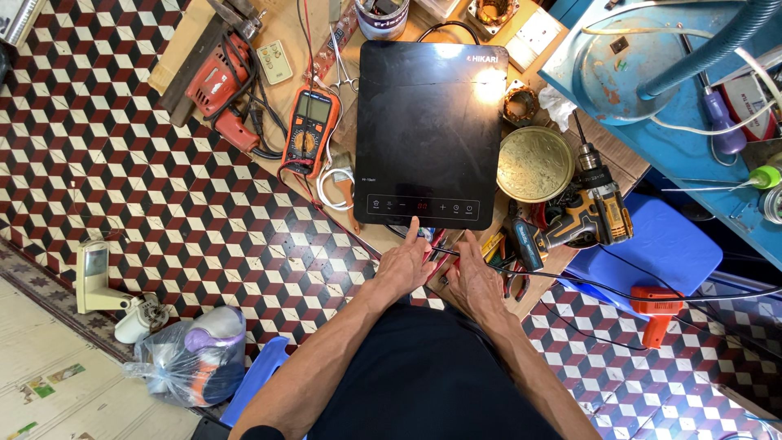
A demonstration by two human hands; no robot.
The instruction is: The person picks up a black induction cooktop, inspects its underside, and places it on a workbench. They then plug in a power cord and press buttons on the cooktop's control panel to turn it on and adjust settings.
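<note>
Head view shows me the flat black glass induction cooktop (429, 130) lying on the wooden bench (287, 24), its long axis running away from me and its control strip on the near edge. My left hand (405, 265) sits just below that edge, index finger stretched forward onto the strip near the red display, grip open and holding nothing. My right hand (472, 281) rests beside it, a little farther back, fingers loosely spread among red and black wires (489, 262), gripping nothing that I can see. An orange multimeter (310, 130) lies left of the cooktop, a yellow cordless drill (590, 208) to its right.
</note>
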